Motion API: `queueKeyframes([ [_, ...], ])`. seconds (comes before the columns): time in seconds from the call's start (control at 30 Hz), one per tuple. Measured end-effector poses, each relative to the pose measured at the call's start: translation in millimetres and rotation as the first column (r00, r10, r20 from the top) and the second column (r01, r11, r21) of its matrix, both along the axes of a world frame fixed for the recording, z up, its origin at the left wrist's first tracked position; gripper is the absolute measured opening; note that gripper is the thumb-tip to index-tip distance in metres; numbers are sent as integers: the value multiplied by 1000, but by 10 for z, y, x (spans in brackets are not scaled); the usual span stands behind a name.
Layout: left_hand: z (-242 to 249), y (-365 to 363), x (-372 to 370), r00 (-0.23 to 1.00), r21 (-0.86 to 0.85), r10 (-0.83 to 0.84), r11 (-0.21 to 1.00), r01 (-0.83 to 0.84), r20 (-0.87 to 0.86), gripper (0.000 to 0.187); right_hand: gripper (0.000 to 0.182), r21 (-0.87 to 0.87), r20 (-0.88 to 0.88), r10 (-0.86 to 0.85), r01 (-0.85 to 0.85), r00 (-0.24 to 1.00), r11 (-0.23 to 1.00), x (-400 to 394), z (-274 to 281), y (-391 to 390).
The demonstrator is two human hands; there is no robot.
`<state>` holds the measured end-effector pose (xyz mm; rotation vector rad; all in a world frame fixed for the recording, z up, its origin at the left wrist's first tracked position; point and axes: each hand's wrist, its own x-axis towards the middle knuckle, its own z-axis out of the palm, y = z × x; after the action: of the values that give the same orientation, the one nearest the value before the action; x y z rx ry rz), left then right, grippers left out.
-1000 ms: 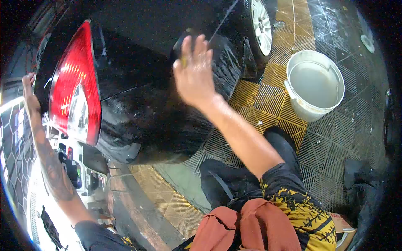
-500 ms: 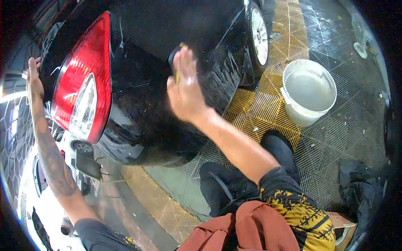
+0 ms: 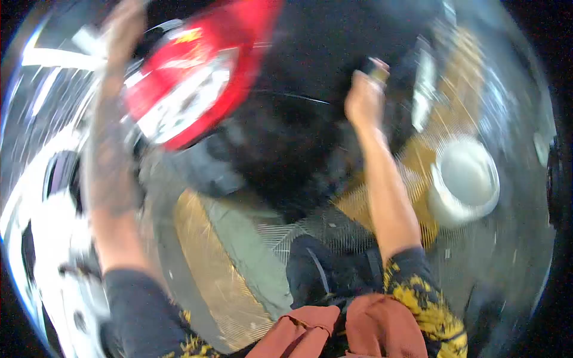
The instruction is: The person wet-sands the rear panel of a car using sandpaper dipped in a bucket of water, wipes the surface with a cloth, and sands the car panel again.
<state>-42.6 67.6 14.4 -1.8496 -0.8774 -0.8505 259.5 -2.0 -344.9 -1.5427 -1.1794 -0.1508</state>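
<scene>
My right hand is closed on a small dark and yellow pad, partly hidden by the fingers and blurred. It is over the side of a black car, whose body looks wet. My left hand reaches up at the top left, close to the car's red and clear tail light. Motion smears its fingers, and the frame's upper edge cuts them off, so I cannot make out their pose.
A white bucket with cloudy liquid stands on the yellow and grey floor grating at right. The black car's wheel is beyond my right hand. A white car is at far left. A rust-coloured cloth hangs over my front.
The view has swung, so the car and bucket appear shifted. My right hand has moved right along the car; its fingers, straight before, now curl round the pad. My left arm reaches higher in view.
</scene>
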Motion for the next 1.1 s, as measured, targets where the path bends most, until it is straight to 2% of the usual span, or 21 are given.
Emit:
queueKeyframes([
  [0.07,-128,-161,118,966,232,216,956,-180,-144,40,27,336,69,-16,-8,998,942,-281,-276,15],
  [0.13,-173,-271,249,959,452,266,870,-194,-99,30,30,462,60,126,-139,990,876,-494,-360,-109],
  [0.17,-125,-639,345,988,-8,52,999,-52,145,43,33,408,9,150,-140,989,902,-416,-417,-35],
  [0.23,-285,-874,406,860,-120,103,992,-49,500,59,42,-129,-174,101,-125,979,984,36,-294,12],
  [0.3,-259,-491,385,831,-22,-40,998,63,555,72,39,249,-131,35,-1,991,968,396,-666,579],
  [0.37,-287,-383,388,829,146,-64,989,-21,556,67,42,276,-47,117,-100,992,956,103,-622,285],
  [0.4,-305,-368,373,835,139,-62,990,-17,546,66,49,429,-104,233,-167,967,888,-172,-545,92],
  [0.43,-314,-325,394,833,157,-91,988,5,545,67,53,403,77,165,-182,983,897,-87,-717,183],
  [0.5,-304,-353,387,831,153,-88,988,4,549,66,51,450,-135,234,-150,963,880,-82,-507,170],
  [0.53,-304,-351,395,832,123,-74,992,7,551,67,50,164,-257,215,-177,942,970,409,-730,539],
  [0.57,-290,-382,396,830,58,-65,998,40,554,70,47,173,-278,84,-36,957,984,547,-710,699],
  [0.63,-287,-413,389,834,6,-71,997,81,547,72,48,44,3,10,-10,1000,999,570,-776,673],
  [0.7,-292,-454,373,840,-17,-72,995,97,537,73,53,499,-113,234,-149,966,854,2,-743,379],
  [0.77,-299,-462,376,831,1,-85,995,101,550,74,61,363,2,193,-181,981,914,52,-755,316],
  [0.83,-288,-496,364,836,-32,-65,995,97,545,74,64,341,-215,207,-126,954,932,316,-623,485],
  [0.87,-285,-494,364,841,-63,-46,994,94,538,74,62,145,-299,175,-136,938,980,500,-471,521],
  [0.9,-297,-483,361,840,-69,-47,993,100,541,74,62,138,-298,168,-131,940,982,473,-563,535],
  [0.97,-289,-452,370,842,-30,-64,995,95,536,74,61,376,-375,321,-174,870,910,324,-669,542],
  [1.0,-313,-399,384,832,38,-103,994,98,545,74,55,353,-80,175,-136,981,925,372,-969,640],
  [1.03,-305,-383,405,832,38,-111,993,108,543,74,49,386,201,-30,-51,979,921,441,-1289,761],
  [1.1,-325,-343,404,831,85,-106,994,71,547,74,46,563,200,-13,-104,980,820,241,-900,550],
])
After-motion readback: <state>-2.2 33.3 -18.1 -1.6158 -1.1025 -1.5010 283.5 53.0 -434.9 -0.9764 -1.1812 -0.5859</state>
